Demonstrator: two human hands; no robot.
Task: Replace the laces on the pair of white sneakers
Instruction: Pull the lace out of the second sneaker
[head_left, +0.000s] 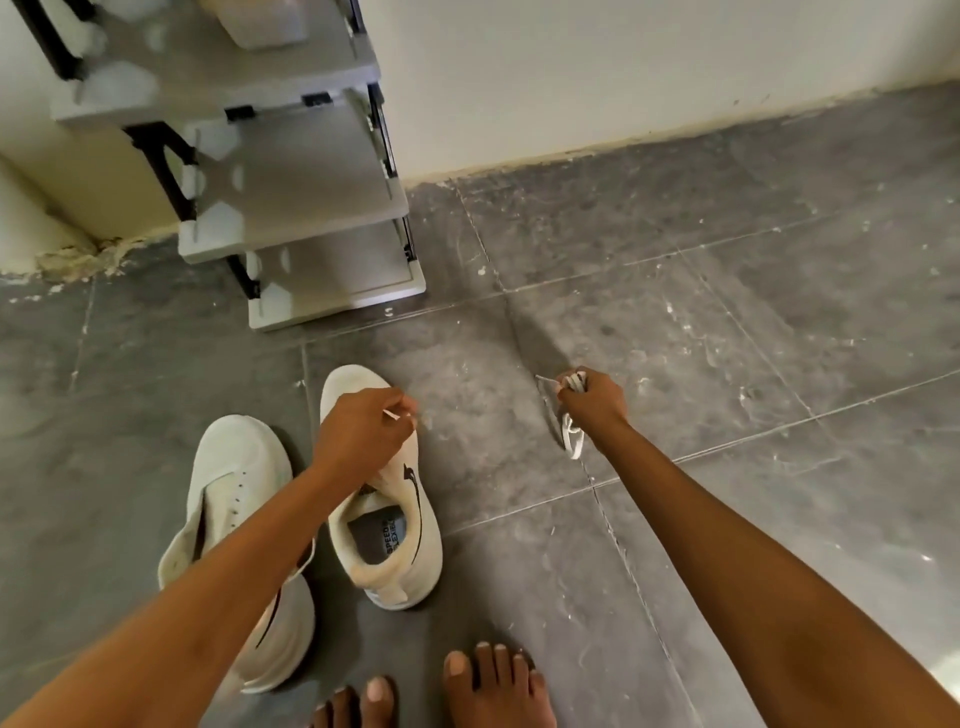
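Observation:
Two white sneakers stand side by side on the grey tiled floor. The left sneaker (234, 499) shows bare eyelets and is partly hidden by my left forearm. The right sneaker (387, 540) has a black swoosh and a grey insole. My left hand (358, 434) is over the front of the right sneaker and pinches a thin white lace end (397, 414) between its fingertips. My right hand (592, 402) is out to the right above the floor, gripping a bunched white lace (571, 439) whose loop hangs below the fist and whose tip sticks out to the left.
A grey shoe rack (291, 208) with several shelves stands against the wall at the upper left, just beyond the sneakers. My bare feet (467, 691) are at the bottom edge. The cream wall (623, 67) runs along the back, with dusty floor tiles (727, 312) to the right.

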